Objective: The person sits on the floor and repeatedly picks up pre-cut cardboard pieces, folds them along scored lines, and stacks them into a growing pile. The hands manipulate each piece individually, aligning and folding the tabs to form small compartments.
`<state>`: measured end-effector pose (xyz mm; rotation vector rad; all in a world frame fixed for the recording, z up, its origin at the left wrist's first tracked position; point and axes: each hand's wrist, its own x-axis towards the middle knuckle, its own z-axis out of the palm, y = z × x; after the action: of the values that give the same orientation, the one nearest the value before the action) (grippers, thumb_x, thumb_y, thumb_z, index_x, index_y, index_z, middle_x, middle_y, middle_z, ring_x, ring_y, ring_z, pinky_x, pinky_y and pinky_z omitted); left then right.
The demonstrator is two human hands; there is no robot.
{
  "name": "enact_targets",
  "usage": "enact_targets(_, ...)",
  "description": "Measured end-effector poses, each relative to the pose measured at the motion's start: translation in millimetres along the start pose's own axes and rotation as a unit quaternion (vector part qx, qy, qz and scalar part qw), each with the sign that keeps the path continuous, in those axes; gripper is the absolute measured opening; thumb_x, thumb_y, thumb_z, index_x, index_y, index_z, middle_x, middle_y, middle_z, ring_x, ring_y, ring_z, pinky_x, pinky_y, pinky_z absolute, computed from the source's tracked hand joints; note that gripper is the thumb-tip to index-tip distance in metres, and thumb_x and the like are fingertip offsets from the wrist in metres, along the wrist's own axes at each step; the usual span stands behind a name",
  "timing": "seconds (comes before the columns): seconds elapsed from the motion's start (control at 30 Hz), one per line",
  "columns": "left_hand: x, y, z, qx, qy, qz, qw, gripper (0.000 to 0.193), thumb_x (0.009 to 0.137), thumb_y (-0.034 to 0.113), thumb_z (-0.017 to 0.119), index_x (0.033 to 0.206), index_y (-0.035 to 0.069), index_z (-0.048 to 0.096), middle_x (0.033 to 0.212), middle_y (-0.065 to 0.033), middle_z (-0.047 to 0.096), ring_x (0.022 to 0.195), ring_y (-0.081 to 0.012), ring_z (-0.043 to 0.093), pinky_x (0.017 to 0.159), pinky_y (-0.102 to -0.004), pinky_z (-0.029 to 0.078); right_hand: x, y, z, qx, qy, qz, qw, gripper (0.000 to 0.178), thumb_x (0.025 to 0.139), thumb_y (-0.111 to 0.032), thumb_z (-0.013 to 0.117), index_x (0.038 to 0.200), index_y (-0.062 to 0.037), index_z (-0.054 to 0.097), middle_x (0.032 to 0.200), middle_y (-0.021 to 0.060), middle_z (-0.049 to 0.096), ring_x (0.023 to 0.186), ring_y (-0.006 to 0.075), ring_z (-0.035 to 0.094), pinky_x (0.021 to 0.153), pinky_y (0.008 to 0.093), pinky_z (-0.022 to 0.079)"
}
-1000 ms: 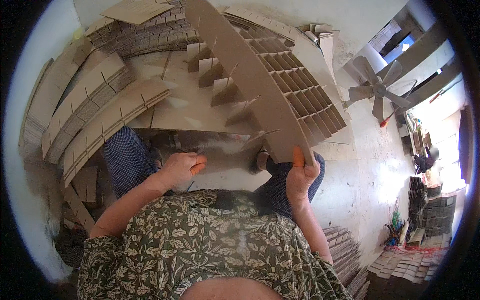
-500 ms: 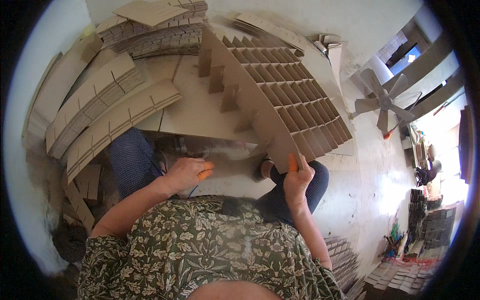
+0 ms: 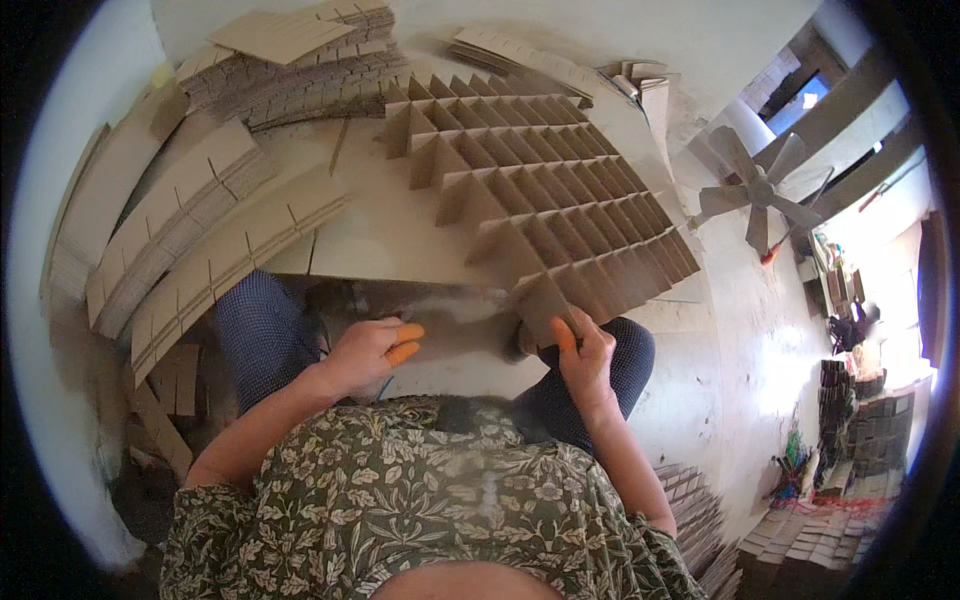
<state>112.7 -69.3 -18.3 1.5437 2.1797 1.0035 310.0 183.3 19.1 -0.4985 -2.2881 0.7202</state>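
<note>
A brown cardboard divider grid (image 3: 560,185) with many open cells lies tilted on the board in front of me, its free strip ends sticking out to the left. At its near corner, my right hand (image 3: 588,362) is closed on the end of a cardboard strip, an orange cover on the thumb. My left hand (image 3: 365,355) hovers left of the grid, apart from it, with two orange-covered fingers held slightly apart and nothing visible between them. Left of that hand lies a pile of slotted cardboard strips (image 3: 235,255).
More slotted strips are stacked at the far left (image 3: 290,85) and behind the grid (image 3: 520,60). A pale board (image 3: 390,235) lies under the grid. On the right stands a grey fan (image 3: 762,192); finished-looking cardboard stacks (image 3: 810,545) sit at lower right.
The long strip that stood along the grid's left side no longer covers it; open cells show there now. My right hand has shifted slightly left. My left hand has barely moved.
</note>
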Motion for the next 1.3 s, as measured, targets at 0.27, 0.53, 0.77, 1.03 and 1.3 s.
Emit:
enact_targets(0.27,64,-27,-21,-0.209,0.214,-0.006,0.954,0.049,0.094,0.03,0.059,0.132,-0.001,0.048,0.098,-0.0083,0.063,0.086,-0.0108,0.058,0.077,-0.0231,0.046,54,22,-65,0.015,0.268,0.139,0.953,0.041,0.089,-0.022,0.064,0.122,0.003,0.055,0.121,0.0224,0.058,0.106,0.0269,0.06,0.086,0.0344,0.051)
enact_targets(0.53,111,31,6,-0.276,0.007,-0.068,0.959,0.055,0.099,0.035,0.048,0.143,0.005,0.035,0.138,-0.01,0.047,0.121,-0.0192,0.045,0.103,-0.0307,0.033,67,18,-36,0.016,0.023,0.305,0.952,0.061,0.081,-0.04,0.073,0.123,0.0003,0.055,0.113,0.0226,0.062,0.103,0.035,0.061,0.088,0.0392,0.048)
enact_targets(0.77,91,49,87,-0.315,-0.115,0.076,0.939,0.055,0.098,0.028,0.048,0.144,0.002,0.031,0.144,-0.0146,0.039,0.135,-0.0256,0.033,0.111,-0.0352,0.024,54,6,10,0.017,-0.119,0.213,0.97,0.049,0.076,-0.026,0.069,0.109,0.0076,0.058,0.097,0.0312,0.062,0.097,0.0396,0.062,0.082,0.0477,0.049)
enact_targets(1.03,75,-11,74,-0.165,-0.099,-0.05,0.98,0.028,0.092,0.012,0.055,0.114,-0.004,0.061,0.107,-0.0179,0.065,0.097,-0.0242,0.062,0.087,-0.0336,0.046,5,0,-91,0.24,0.056,0.319,0.915,0.027,0.078,-0.001,0.057,0.103,0.004,0.064,0.087,0.009,0.065,0.08,0.0138,0.058,0.072,0.0299,0.048)
enact_targets(1.3,52,-70,103,-0.122,-0.169,-0.023,0.978,0.025,0.09,0.013,0.058,0.106,-0.005,0.064,0.088,-0.0125,0.067,0.078,-0.0174,0.061,0.07,-0.0314,0.048,-95,-51,-261,-0.281,0.294,0.161,0.9,0.029,0.079,-0.001,0.048,0.106,0.0059,0.054,0.08,0.0255,0.061,0.071,0.0348,0.062,0.062,0.0404,0.048)
